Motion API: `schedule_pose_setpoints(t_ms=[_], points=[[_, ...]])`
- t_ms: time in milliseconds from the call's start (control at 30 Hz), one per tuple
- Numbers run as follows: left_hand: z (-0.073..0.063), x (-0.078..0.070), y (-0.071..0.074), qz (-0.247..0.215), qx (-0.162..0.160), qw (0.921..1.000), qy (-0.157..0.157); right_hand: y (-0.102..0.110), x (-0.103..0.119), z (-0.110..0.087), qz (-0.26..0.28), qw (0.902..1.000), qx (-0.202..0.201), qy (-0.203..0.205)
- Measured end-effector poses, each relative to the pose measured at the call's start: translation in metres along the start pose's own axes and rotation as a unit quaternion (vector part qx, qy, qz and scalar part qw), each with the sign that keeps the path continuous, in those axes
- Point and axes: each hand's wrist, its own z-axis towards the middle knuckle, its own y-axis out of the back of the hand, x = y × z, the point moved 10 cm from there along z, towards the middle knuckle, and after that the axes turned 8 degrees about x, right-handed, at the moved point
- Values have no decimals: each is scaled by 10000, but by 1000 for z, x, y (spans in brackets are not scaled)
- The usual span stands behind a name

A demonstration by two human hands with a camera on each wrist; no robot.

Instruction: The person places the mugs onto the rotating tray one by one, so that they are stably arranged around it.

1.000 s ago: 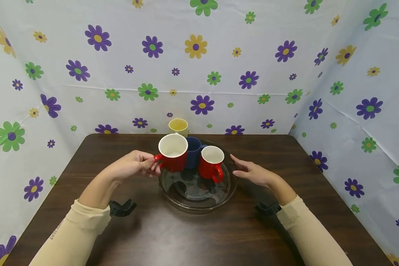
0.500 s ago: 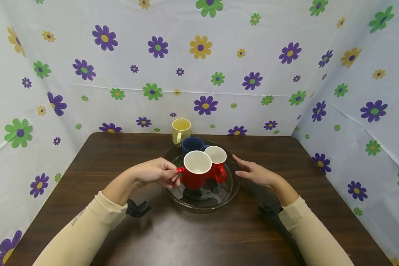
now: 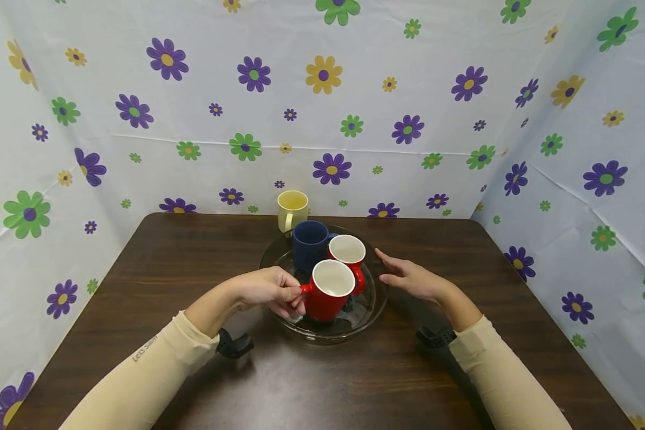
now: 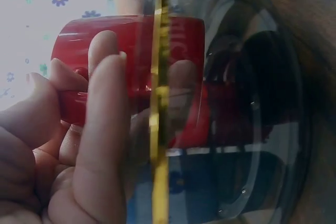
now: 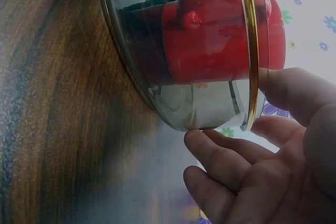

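My left hand point(image 3: 263, 289) pinches the handle of a red mug point(image 3: 325, 304) with a white inside. That mug is upright, in the front part of a clear glass bowl point(image 3: 287, 325) with a gold rim. A second red mug point(image 3: 348, 248) stands in the bowl behind it, partly hidden, and a blue mug point(image 3: 309, 245) stands to its left. On the bowl's right side, the fingers of my right hand point(image 3: 411, 280) touch the outer glass; they look extended in the right wrist view. The held mug point(image 4: 131, 35) shows partly through the glass in the left wrist view.
A pale yellow mug point(image 3: 292, 209) stands just behind the bowl, near the back edge of the dark wooden table point(image 3: 355, 382). A white cloth with a flower print point(image 3: 435, 185) hangs around the back and sides.
My left hand has brought the red mug from the bowl's left side rightward, toward the front and down into the bowl. The right hand has stayed at the bowl's side.
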Motion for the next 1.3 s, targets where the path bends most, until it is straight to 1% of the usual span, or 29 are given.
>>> schedule_pose_setpoints(t_ms=[167, 367, 500, 633, 800, 967, 1133, 1300], points=[[6, 6, -3, 42, 8, 9999, 141, 0, 2, 1, 15, 10000, 10, 58], [9, 6, -5, 178, -24, 9997, 156, 0, 2, 0, 47, 10000, -8, -13], [8, 7, -2, 365, -219, 9989, 198, -1, 4, 1, 62, 10000, 8, 39], [7, 6, 0, 544, -440, 9974, 146, -1, 3, 1, 104, 9999, 12, 27], [8, 5, 1, 664, -596, 9959, 167, 1, 1, 1, 67, 10000, -9, 24], [9, 4, 3, 884, -799, 9925, 257, 2, 2, 2, -63, 9999, -9, 124], [7, 1, 4, 1132, -979, 9882, 320, 2, 1, 1, -66, 9999, -14, 112], [8, -1, 6, 1638, -1118, 9796, 308, 2, 1, 2, -59, 9998, -15, 180]])
